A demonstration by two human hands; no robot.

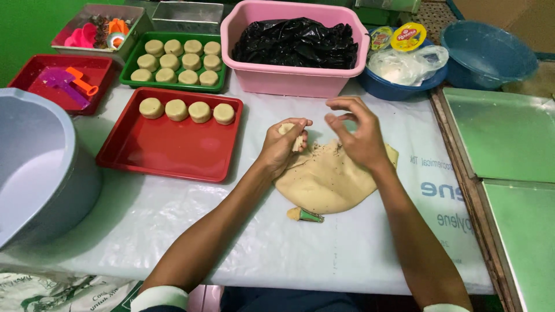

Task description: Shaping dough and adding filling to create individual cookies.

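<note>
My left hand (281,144) is closed around a small lump of pale dough (287,129), held just above the table. My right hand (356,132) hovers to its right with fingers curled and apart, holding nothing. Under both hands lies a flat sheet of beige dough (324,182) on the white plastic table cover (173,231). A small green cutter (306,215) with dough stuck to it lies at the sheet's near edge. A red tray (167,150) to the left carries a row of round dough pieces (188,110). Behind it a green tray (132,62) holds several more.
A large grey basin (34,167) stands at the left edge. A pink tub (289,75) with black plastic sits at the back centre, blue bowls (491,52) to its right. Another red tray (34,75) holds plastic tools. Green metal sheets (509,138) lie on the right.
</note>
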